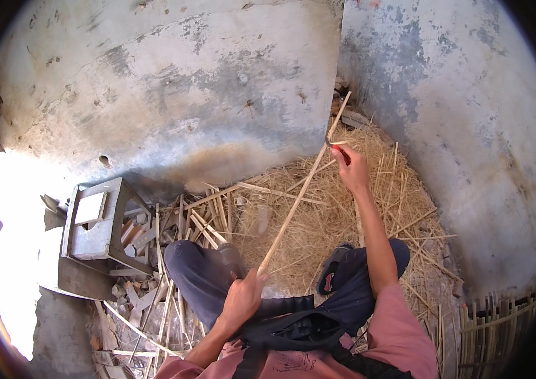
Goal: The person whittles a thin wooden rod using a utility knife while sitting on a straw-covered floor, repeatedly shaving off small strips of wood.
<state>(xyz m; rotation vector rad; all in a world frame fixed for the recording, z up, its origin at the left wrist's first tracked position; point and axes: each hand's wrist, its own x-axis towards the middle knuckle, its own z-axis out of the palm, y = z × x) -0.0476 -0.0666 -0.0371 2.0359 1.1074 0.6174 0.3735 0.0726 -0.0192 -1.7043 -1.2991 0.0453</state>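
Observation:
A long pale strip of wood or bamboo [300, 196] slants from my lap up toward the wall corner. Its near end is gripped in my left hand [243, 297], fingers closed around it. Farther along, my right hand [353, 170] is closed on a small red-handled knife [344, 153]. The dark blade meets the strip, and a thin pale shaving curls beside it. My right arm is stretched out ahead, while my left hand stays near my bent left knee. The far end of the strip sticks up past the knife.
Straw-coloured shavings [375, 170] are heaped on the floor ahead, up to two worn plaster walls [217, 95]. A grey wooden stool [116, 218] lies on its side at left among rubble and loose sticks [217, 211]. A slatted bundle [499, 335] stands at lower right.

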